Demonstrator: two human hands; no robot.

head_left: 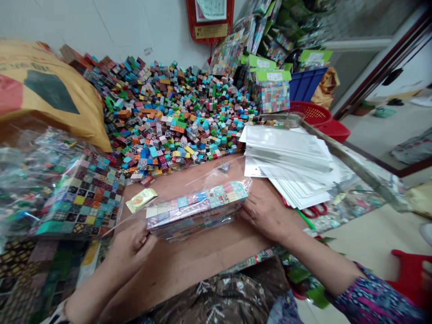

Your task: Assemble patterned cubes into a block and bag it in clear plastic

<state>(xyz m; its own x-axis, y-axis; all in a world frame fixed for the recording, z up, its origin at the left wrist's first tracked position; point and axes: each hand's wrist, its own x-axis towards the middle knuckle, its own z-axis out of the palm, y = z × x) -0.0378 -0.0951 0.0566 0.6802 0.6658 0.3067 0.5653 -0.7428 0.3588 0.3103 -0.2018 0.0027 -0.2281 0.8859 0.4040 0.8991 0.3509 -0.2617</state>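
A long block of small patterned cubes in clear plastic film (197,209) lies on the brown board (202,265) in front of me. At its left end, my left hand (133,245) is closed, with the fingers curled on the film. My right hand (265,215) pinches the other end, its fingertips partly hidden behind the wrapped block. A small yellow-and-white packet (141,200) rests just behind my left hand. Farther left stands a bigger stack of cubes (84,202) with loose film around it.
A large heap of loose coloured cubes (175,117) fills the back against the wall. White sheets or sleeves (290,155) are piled at the right, with red-handled scissors (313,210) beside them. A yellow sack (50,85) bulges at the back left. Green-topped bagged packs (273,92) stand behind.
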